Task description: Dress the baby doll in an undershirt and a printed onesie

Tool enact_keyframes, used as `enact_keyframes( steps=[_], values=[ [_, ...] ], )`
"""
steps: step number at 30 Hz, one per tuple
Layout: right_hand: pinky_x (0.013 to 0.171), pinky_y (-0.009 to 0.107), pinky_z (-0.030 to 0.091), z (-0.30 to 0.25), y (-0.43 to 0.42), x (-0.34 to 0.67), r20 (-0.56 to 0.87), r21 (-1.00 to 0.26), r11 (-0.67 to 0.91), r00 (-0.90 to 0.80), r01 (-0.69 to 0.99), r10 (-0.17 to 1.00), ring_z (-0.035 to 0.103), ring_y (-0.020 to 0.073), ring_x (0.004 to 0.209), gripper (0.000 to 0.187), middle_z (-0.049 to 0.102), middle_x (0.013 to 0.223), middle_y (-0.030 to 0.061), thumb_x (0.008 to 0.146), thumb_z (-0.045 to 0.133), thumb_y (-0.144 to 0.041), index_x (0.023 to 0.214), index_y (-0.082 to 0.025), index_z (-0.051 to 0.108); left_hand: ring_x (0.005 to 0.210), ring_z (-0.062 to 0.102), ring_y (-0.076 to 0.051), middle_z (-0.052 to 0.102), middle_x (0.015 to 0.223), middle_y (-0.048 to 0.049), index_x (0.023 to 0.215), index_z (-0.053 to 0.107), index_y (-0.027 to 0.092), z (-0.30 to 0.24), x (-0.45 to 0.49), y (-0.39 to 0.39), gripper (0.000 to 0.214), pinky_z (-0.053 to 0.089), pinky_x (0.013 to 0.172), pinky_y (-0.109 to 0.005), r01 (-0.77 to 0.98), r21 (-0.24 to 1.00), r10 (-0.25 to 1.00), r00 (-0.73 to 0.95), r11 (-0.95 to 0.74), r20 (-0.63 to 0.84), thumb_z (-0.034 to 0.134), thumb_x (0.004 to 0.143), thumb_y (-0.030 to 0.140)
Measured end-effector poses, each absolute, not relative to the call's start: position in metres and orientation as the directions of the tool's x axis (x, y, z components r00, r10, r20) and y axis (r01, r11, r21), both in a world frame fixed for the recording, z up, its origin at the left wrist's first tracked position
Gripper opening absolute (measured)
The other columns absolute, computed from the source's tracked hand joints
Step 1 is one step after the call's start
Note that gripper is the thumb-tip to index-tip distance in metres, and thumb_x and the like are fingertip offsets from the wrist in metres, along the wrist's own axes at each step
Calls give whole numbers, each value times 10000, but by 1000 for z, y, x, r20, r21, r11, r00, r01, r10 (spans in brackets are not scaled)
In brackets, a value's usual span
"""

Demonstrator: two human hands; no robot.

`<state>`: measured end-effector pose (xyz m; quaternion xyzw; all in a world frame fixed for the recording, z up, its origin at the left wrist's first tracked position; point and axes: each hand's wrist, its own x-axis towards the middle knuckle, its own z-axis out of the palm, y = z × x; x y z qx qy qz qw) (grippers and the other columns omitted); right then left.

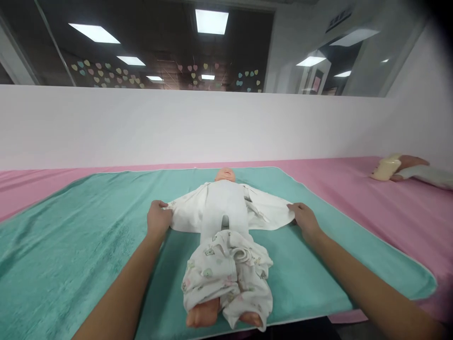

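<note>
doll (225,203) lies face-up on teal towel (106,222), head near far edge, feet at near edge. left hand (159,219): fingers pinch one outspread end of white garment (271,210); right hand (306,221): fingers pinch opposite end.

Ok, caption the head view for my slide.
Left hand and right hand hold white cloth out on either side of the doll lying on a teal towel.

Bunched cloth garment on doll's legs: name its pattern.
The white cloth garment shows small scattered pastel figures; head view.
</note>
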<state>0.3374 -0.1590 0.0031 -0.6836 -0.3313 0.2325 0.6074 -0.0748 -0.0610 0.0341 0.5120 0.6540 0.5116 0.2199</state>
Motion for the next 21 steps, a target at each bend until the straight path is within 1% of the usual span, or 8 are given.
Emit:
enact_keyframes(
  steps=[3,5,6,8,12,14,17,21],
  values=[
    [658,330,435,-1,-170,346,345,-870,-57,686,490,640,522,206,801,324,539,929,67,650,605,-359,917,-185,543,831,549,-215,569,865,-52,796,497,199,26,-70,-62,246,418,703,-326,643,756,855,-318,-123,410,490,572,99],
    [761,342,434,3,-176,331,519,-757,75,528,649,673,520,206,893,316,534,1016,73,700,576,-337,982,-201,537,850,557,-203,583,871,-41,814,525,204,28,-56,-69,243,426,728,-317,595,756,885,-151,-274,440,456,604,103],
    [777,336,430,6,-179,318,521,-736,153,407,659,750,526,194,883,268,547,998,64,742,551,-343,974,-207,545,801,564,-187,588,831,-27,808,532,205,30,-48,-74,220,433,706,-303,510,796,916,-38,-326,399,445,627,115],
    [727,308,432,9,-182,289,371,-793,250,115,556,922,542,163,771,191,579,867,31,803,525,-362,908,-209,568,647,542,-148,569,722,3,799,539,198,36,-36,-84,159,435,620,-273,307,896,939,223,-321,260,451,673,155],
    [543,247,349,8,-184,247,115,-922,206,-275,328,954,446,106,554,254,498,606,-25,790,593,-421,733,-174,571,595,501,-128,544,679,9,828,595,196,49,-30,-101,133,418,570,-256,221,929,835,532,-298,142,513,768,283],
    [521,236,306,8,-186,242,86,-943,193,-362,271,928,400,91,539,276,461,584,-36,762,633,-422,694,-162,569,761,546,-161,602,883,-33,839,639,214,55,-29,-108,170,447,661,-283,277,863,790,580,-422,200,537,791,341],
    [537,233,304,14,-193,243,80,-939,235,-507,249,858,402,93,591,249,470,652,-32,682,716,-367,687,-160,577,1117,470,-234,534,1224,-30,842,681,260,61,-21,-120,163,405,921,-365,347,692,680,677,-633,283,578,791,376],
    [606,240,343,23,-204,241,204,-834,443,-562,329,801,442,111,680,233,452,721,-25,637,712,-194,594,-171,484,1309,286,-287,489,1322,-3,811,690,283,65,-9,-133,155,198,1083,-505,409,514,594,759,-754,268,574,814,386]
  ],
)
